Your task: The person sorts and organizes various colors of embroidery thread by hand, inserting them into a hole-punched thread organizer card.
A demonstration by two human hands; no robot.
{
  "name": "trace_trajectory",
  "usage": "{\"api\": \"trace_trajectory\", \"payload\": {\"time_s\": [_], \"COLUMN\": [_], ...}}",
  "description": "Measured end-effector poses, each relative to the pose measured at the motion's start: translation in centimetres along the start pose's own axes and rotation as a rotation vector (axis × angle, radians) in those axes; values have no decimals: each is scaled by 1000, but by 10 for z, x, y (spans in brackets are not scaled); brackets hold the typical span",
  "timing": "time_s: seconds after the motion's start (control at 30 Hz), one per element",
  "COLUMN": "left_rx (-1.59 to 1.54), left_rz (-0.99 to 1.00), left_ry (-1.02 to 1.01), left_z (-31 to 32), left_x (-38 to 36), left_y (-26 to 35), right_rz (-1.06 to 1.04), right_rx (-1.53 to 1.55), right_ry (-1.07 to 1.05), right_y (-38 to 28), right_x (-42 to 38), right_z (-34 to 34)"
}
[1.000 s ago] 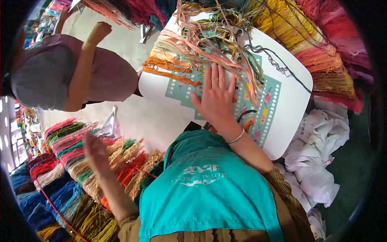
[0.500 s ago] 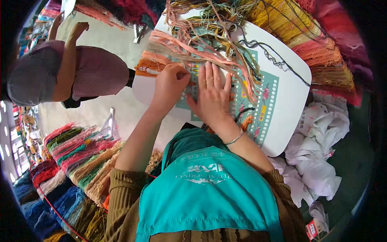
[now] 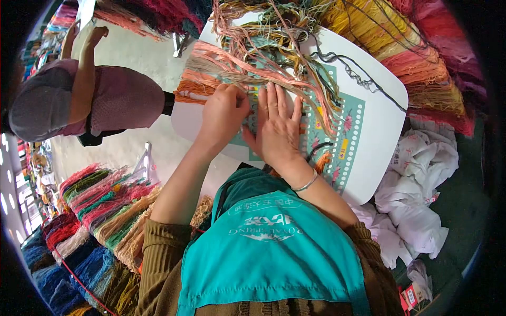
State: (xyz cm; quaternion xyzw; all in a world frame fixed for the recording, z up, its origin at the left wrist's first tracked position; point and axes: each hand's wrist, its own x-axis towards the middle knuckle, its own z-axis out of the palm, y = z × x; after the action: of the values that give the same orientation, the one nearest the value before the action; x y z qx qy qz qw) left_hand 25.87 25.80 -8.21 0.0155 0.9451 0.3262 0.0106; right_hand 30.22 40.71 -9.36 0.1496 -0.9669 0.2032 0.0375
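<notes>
A teal card [image 3: 354, 109] with flower prints, yellow labels and rows of white holes lies on a white board. Skeins of peach and pink thread [image 3: 232, 59] stretch across its upper part, with orange thread [image 3: 192, 90] at the left. My right hand [image 3: 278, 121] rests flat on the card, fingers stretched out. Beside it, my left hand [image 3: 225, 113] is closed in a pinch at the card's left side, close to the orange thread. Whatever its fingertips hold is hidden. Tangled green and brown thread [image 3: 274, 37] covers the card's far end.
The white table [image 3: 377, 139] has rounded corners, and a dark strand [image 3: 363, 76] trails over its right side. Hanks of yellow and red thread [image 3: 390, 42] hang beyond it. White plastic bags [image 3: 421, 195] sit at the right. Another person [image 3: 100, 97] works at the left, above more hanks [image 3: 110, 205].
My left hand has turned a little and its fingers are more curled in. My right hand stays flat in place. The other person has shifted slightly left.
</notes>
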Motion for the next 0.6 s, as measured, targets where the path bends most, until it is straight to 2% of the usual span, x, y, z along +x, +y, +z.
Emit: {"api": "trace_trajectory", "payload": {"time_s": [0.1, 0.17, 0.2, 0.23, 0.3, 0.33, 0.4, 0.5, 0.6], "left_rx": [-20, 70, -28, -26, -814, -814, -1121, -1235, -1207], "left_rz": [-13, 119, 20, 18, -492, -493, -549, -542, -538], "left_ry": [-6, 239, 229, 230, -170, -168, -129, -111, -117], "left_z": [-3, -16, -19, -26, -39, -38, -32, -29, -30], "left_x": [-1, 1, -1, -4, -10, -13, -17, -18, -18], "left_y": [-10, -25, -29, -29, -23, -22, -19, -17, -10], "right_rz": [2, -1, -1, 5, 12, 15, 17, 4, 1], "right_rx": [12, 13, 13, 20, 27, 27, 24, 24, 18], "right_ry": [2, -13, -13, -23, -32, -30, -28, -8, -16], "right_y": [1, 1, 1, 0, -1, -1, -1, 0, 0], "right_x": [0, 0, 0, 1, 1, 1, 1, 1, 1], "right_z": [0, 0, -1, -3, -4, -4, -3, -1, -1]}}
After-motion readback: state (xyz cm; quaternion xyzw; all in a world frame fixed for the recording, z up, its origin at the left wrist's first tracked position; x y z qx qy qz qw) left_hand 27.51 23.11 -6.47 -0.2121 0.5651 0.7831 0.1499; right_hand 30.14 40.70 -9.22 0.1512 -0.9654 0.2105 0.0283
